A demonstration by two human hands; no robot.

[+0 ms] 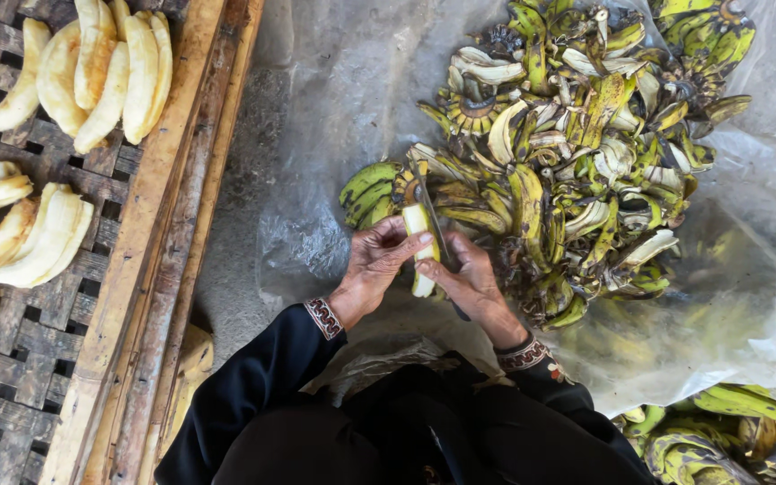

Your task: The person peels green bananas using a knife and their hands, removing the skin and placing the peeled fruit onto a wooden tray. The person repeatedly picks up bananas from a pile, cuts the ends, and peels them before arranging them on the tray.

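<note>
2 hands (424, 269) peeling banana (420, 235) w/ knife (431, 216).

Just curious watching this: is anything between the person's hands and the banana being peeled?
Nothing visible. The left hand and right hand both grip the half-peeled banana directly, and the knife blade lies against it. The peel heap sits beyond.

No labels, signs or screens anywhere — the only wrapping is a clear plastic sheet (729, 314), crumpled and glossy, spread on the ground beyond and to the right of the fingers (410, 244), lying loose under the heap of peels — unprinted throughout.
</note>
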